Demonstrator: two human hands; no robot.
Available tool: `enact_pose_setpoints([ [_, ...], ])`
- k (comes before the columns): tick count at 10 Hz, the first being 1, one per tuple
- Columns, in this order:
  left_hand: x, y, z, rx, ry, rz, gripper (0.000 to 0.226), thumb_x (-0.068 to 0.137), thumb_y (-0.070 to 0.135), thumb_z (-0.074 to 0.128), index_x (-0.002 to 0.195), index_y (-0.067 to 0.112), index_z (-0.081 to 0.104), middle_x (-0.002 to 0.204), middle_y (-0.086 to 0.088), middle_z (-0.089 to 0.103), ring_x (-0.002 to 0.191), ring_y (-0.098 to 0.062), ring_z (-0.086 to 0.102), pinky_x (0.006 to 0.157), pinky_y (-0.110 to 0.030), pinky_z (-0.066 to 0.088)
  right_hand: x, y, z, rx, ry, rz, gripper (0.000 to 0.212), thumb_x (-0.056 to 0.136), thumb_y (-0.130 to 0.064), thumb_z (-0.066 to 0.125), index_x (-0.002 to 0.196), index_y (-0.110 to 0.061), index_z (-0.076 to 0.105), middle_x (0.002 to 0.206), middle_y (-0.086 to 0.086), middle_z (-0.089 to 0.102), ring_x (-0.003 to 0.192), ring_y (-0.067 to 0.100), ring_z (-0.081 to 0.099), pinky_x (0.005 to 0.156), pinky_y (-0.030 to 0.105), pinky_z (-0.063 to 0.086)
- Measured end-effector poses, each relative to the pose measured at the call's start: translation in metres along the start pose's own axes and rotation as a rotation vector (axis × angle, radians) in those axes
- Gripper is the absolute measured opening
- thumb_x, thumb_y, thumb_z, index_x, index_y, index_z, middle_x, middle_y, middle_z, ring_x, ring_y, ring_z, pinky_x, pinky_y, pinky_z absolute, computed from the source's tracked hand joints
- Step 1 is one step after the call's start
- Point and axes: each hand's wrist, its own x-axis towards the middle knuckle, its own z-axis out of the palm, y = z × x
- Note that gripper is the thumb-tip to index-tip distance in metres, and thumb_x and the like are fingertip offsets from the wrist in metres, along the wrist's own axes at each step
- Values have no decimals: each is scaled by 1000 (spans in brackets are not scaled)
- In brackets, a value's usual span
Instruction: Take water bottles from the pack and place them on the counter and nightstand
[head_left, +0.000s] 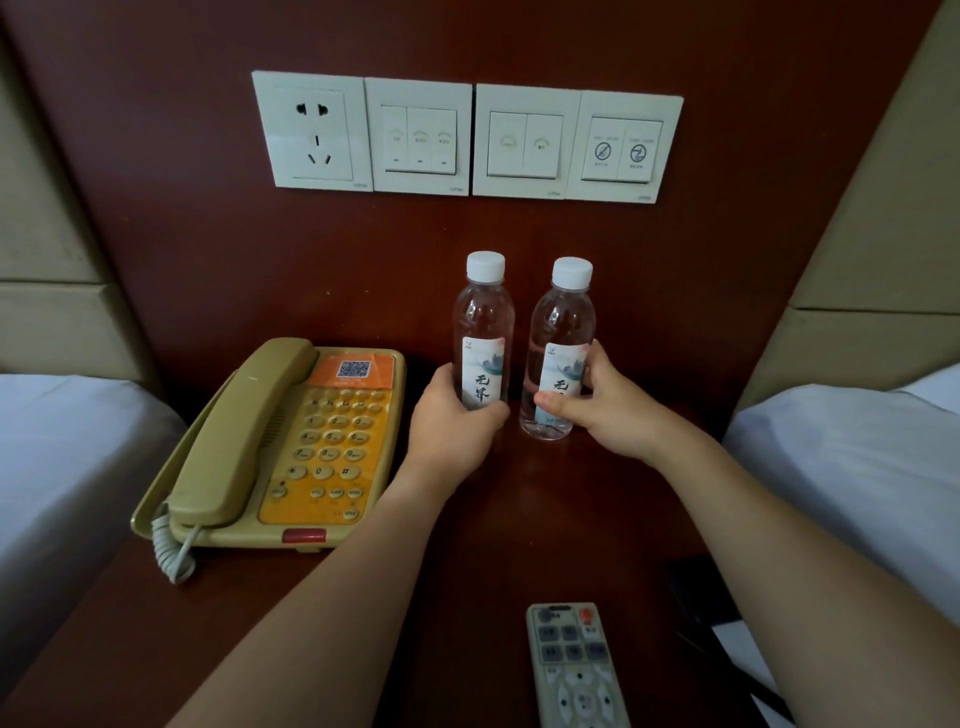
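Observation:
Two clear water bottles with white caps and white labels stand upright side by side at the back of the dark wooden nightstand (467, 561). My left hand (452, 421) is wrapped around the lower part of the left bottle (484, 322). My right hand (602, 410) grips the right bottle (561, 332) at its label, thumb in front. The right bottle's base rests on the wood; the left bottle's base is hidden by my hand. The pack is out of view.
A beige and orange telephone (291, 441) lies left of the bottles. A grey remote control (574, 670) lies near the front edge. Wall switches and a socket (467, 137) sit above. White beds flank both sides (57, 467) (857, 457).

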Motion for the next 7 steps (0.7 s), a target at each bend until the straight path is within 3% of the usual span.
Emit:
enact_pose_setpoints([
  [1,2,-1,0,18,20,3,46,59,30,73,104,27,63,105,-2,69,89,-18,71,79,-46,62,0,0,2,-15,15,11,61,79,-41,78,125,-44,38,127,-16,60,115,5,60,107,42,47],
  [2,-1,-1,0,-6,16,13,46,65,22,76,108,25,62,104,0,70,89,-15,71,78,-40,62,0,3,3,-24,27,21,74,64,-57,78,128,-40,47,129,-11,65,117,10,63,107,46,48],
  [3,-2,-2,0,-53,18,27,52,75,10,77,121,21,56,104,5,70,89,-6,68,74,-25,56,2,3,3,-31,43,36,82,59,-60,77,132,-35,51,128,-9,67,116,12,64,106,46,49],
  [4,-3,-2,0,-63,28,35,54,75,9,78,123,19,55,104,6,70,89,-5,68,75,-24,56,-2,-4,3,-39,42,57,75,66,-54,78,133,-34,50,129,-9,66,116,12,64,106,46,49],
  [5,-3,-2,-1,-82,37,17,60,74,9,80,128,17,54,102,9,69,89,-2,67,77,-24,57,-5,-7,10,-63,-12,69,77,79,-36,80,143,-31,37,133,-12,59,123,15,59,109,46,46],
  [6,-4,-2,0,-83,30,26,63,74,8,80,130,17,53,101,10,69,89,0,67,77,-23,56,-21,-32,-2,-115,6,79,97,78,-31,83,153,-22,22,134,-14,47,126,14,54,109,41,44],
  [7,-5,-1,0,-84,21,42,66,72,9,80,131,19,50,106,8,68,93,-3,67,83,-30,59,-70,-83,-54,-26,269,-90,74,72,-45,78,138,-27,50,123,-15,64,108,8,65,95,35,51],
])
